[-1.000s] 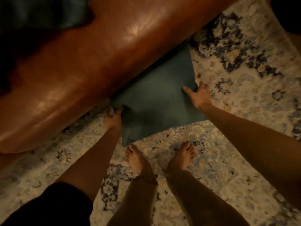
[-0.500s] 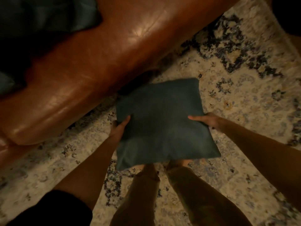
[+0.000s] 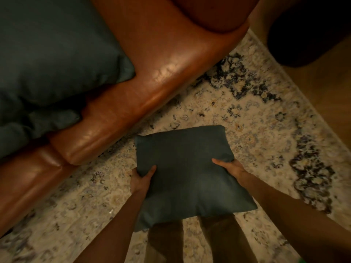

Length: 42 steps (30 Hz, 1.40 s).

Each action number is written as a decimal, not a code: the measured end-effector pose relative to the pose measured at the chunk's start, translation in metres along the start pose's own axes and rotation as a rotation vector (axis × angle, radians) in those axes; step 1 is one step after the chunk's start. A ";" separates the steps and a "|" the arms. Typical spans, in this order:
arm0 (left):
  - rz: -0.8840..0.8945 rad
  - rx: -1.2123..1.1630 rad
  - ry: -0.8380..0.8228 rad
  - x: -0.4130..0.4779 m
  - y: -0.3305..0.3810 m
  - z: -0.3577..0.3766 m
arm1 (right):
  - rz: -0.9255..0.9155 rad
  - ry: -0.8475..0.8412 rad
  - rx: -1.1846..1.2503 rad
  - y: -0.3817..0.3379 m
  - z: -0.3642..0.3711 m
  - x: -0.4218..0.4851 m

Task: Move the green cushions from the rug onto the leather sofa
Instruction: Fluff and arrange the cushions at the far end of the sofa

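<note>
I hold a square dark green cushion [image 3: 188,173] flat in the air above the rug [image 3: 256,133], in front of my legs. My left hand [image 3: 141,180] grips its left edge, thumb on top. My right hand [image 3: 230,167] grips its right edge the same way. The brown leather sofa [image 3: 152,78] runs diagonally across the upper left, its seat front a short way beyond the cushion. A larger green cushion [image 3: 49,54] lies on the sofa seat at the upper left, with another one [image 3: 32,128] partly under it.
The patterned cream and dark blue rug covers the floor around my feet. Bare wooden floor [image 3: 326,95] shows at the right. A dark rounded object [image 3: 311,29] stands at the top right, past the sofa's arm [image 3: 214,14].
The cushion has come off the rug by the sofa's base and risen toward me, held in both hands. The view has tilted up, so more of the sofa seat shows.
</note>
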<state>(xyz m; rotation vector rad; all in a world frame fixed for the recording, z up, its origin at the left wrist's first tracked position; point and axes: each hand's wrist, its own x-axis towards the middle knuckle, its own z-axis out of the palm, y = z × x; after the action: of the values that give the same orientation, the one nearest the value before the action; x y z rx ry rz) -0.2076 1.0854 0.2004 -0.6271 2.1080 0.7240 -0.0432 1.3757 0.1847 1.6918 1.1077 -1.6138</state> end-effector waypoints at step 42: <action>1.270 -0.213 0.216 -0.297 0.475 -0.378 | -1.268 0.028 -0.287 -0.417 0.054 -0.480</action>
<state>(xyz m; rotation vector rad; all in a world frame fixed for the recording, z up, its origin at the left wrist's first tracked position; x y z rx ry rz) -0.5482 1.2228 0.7675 0.6950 2.5130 1.5988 -0.3966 1.4530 0.7103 0.7464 2.5544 -1.8783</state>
